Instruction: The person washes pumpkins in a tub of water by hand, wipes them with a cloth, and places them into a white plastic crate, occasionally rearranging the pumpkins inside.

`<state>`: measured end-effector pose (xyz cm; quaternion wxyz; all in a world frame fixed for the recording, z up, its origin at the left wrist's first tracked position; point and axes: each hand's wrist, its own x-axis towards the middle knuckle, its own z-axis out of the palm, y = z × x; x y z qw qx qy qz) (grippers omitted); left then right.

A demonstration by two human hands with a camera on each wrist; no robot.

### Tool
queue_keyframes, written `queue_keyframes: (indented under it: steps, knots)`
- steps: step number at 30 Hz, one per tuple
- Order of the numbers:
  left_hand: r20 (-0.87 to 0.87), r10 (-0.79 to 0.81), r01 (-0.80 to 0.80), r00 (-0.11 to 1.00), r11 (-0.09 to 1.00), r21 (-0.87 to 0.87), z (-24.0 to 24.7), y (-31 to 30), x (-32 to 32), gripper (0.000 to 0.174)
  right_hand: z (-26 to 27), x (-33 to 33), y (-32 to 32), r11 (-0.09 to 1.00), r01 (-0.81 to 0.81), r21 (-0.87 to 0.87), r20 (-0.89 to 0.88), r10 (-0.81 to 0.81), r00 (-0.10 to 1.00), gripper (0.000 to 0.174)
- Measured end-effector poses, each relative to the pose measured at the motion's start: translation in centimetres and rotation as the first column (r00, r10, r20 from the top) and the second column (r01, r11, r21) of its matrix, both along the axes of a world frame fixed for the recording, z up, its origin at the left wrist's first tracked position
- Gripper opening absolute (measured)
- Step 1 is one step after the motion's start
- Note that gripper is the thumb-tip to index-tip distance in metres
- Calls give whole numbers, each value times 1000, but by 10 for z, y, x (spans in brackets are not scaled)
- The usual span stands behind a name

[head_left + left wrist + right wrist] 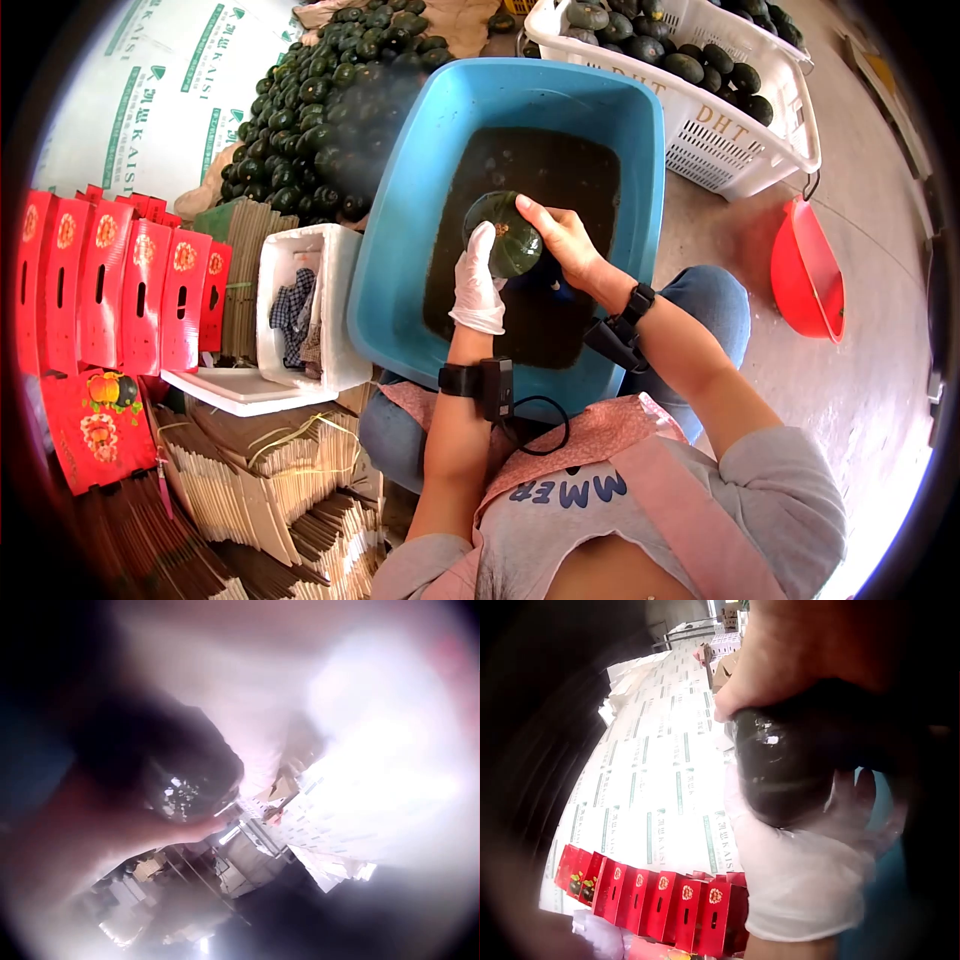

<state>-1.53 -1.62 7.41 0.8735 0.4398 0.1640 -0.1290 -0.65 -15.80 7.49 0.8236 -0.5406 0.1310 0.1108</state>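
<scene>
Both hands hold one round, dark green squash (515,245), wet and shiny, over the blue tub (645,180) in the head view. My left hand (478,285), in a thin white glove, grips its left side with the thumb up along it. My bare right hand (562,240) grips the right side, thumb on top near the squash's pale stem spot. Brown, murky water (470,320) lies below in the tub. From the right wrist, the gloved fingers show wrapped under the squash (780,780). The left wrist view is blurred, with the squash (195,772) dark and glossy.
A heap of green squashes (310,120) lies beyond the tub's left side. White crates (700,150) of squashes stand at the back right, a red basin (805,270) near them. Left are a foam box (345,300), red cartons (130,290) and stacked flat cardboard (230,490).
</scene>
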Motion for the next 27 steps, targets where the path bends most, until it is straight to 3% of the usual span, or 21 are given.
queue_keyframes:
  steps: [1, 3, 4, 5, 6, 8, 9, 10, 12, 13, 16, 17, 19, 20, 21, 22, 23, 24, 25, 26, 27]
  knots:
    - [3, -67, 66, 998, 987, 149, 0, -3, -4, 43, 1, 1, 2, 1000, -2, 0, -5, 2, 1000, 65]
    - [34, -34, 29, 999, 990, 136, -10, -11, -10, 45, 4, -4, 9, 953, 74, 294, -131, -37, 991, 65]
    - [169, -42, 13, 985, 986, 168, -17, -15, -9, 44, -9, -1, 8, 931, 58, 360, -215, 23, 976, 67]
    - [289, -52, -7, 956, 980, 198, -26, -19, -12, 43, -18, 3, 6, 938, 9, 348, -209, 68, 976, 68]
    - [284, -85, 19, 955, 974, 227, -33, -15, -14, 41, -22, 3, 5, 941, -44, 336, -209, 120, 971, 68]
    - [218, -4, -34, 976, 985, 169, -37, -12, -15, 38, -17, 7, 1, 982, -175, -72, -135, 164, 977, 72]
    - [140, 90, -103, 986, 991, 89, -33, -9, -12, 32, -15, 15, 4, 889, -198, -413, -142, 152, 978, 75]
    - [28, 98, -102, 995, 983, 155, -26, -4, -12, 36, -11, 15, 2, 680, -226, -697, -132, 188, 973, 77]
    - [66, 115, -132, 991, 917, 376, -26, 5, -9, 42, -10, 12, 5, 409, -105, -907, -39, 167, 985, 77]
    - [5, 61, -57, 998, 901, 430, -27, 17, -5, 48, -9, 13, 2, 359, -49, -932, 2, 141, 990, 77]
    - [-316, 69, -21, 946, 988, 154, -21, 48, 14, 40, -10, 20, -19, 227, -28, -973, 12, 173, 985, 63]
    - [-280, 118, -82, 953, 987, 138, -16, 55, 26, 34, -9, 17, -25, 162, 6, -987, 39, 201, 979, 51]
    - [-150, 118, -83, 982, 971, 222, 23, 75, 61, 39, -9, 16, -33, 128, -44, -991, -16, 215, 977, 47]
    - [-44, 98, -99, 994, 995, -16, 20, 100, 102, 51, -9, 16, -35, 90, -106, -990, -84, 222, 971, 43]
    - [87, 148, -115, 985, 946, -302, 40, 119, 126, 71, -7, 16, -37, 116, -152, -982, -123, 223, 967, 34]
    - [169, 182, -14, 969, 719, -694, 64, 130, 153, 87, -11, 20, -40, 118, -154, -981, -126, 216, 968, 34]
    - [324, 365, -152, 873, 834, -531, 81, 131, 174, 92, -19, 24, -46, 162, 7, -987, 32, 156, 987, 31]
    - [455, 349, -205, 819, 919, -335, 103, 103, 167, 80, -23, 27, -52, 190, 170, -967, 190, 93, 977, 28]
    - [456, 158, -106, 876, 985, -138, 96, 97, 173, 71, -21, 31, -58, 165, 277, -947, 286, 35, 958, 21]
    - [420, -34, 9, 907, 998, 62, 82, 94, 181, 62, -7, 36, -61, 231, 302, -925, 293, -74, 953, 18]
    - [367, -247, 67, 897, 896, 440, 43, 90, 177, 65, -3, 39, -65, 209, 426, -880, 412, -109, 905, 16]
